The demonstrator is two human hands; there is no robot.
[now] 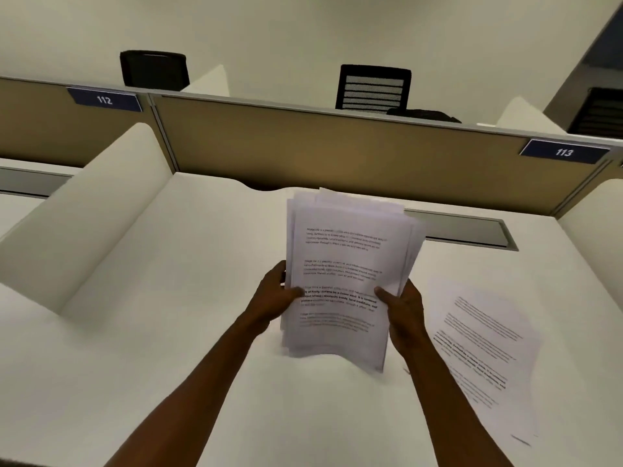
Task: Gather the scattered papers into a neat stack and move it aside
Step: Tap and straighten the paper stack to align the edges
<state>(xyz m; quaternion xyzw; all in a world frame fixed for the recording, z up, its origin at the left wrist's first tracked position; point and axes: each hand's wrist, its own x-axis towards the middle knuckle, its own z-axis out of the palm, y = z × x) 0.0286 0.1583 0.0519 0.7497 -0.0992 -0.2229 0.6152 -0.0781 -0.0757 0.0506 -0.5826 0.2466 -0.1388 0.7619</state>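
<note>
Stack (344, 264) of printed sheets held upright, tilted slightly back, above the middle of the desk (168, 332); bottom edge looks lifted just clear of the surface, a soft shadow below it. Sheets not yet squared: upper edges fan out, several corners offset toward the top right, lower edge bowed and uneven. Front page carries four blocks of text, one block in bold; wording too blurred to read. Left hand (274, 293) clamped on the stack's left edge, thumb laid across the front page, fingers hidden behind. Right hand (401, 306) clamped on the stack's right edge, thumb on the front at about the same height as the left thumb, fingers hidden behind. Both forearms reach up from the bottom of the frame, bare. To the right of the stack, loose sheets (482, 352) lie flat on the desk, printed side up, angled, near the right forearm; exact count cannot be told, at least two overlapping. Behind the stack, a grey cable tray (465, 229) is set into the desk's rear edge, partly hidden by the stack. Beyond that, a tan partition (303, 146) with blue tags: "112" (104, 100) left of the stack, "113" (564, 152) right. White side dividers (94, 210) flank the desk. Black chairs (372, 87) show over the partition.
</note>
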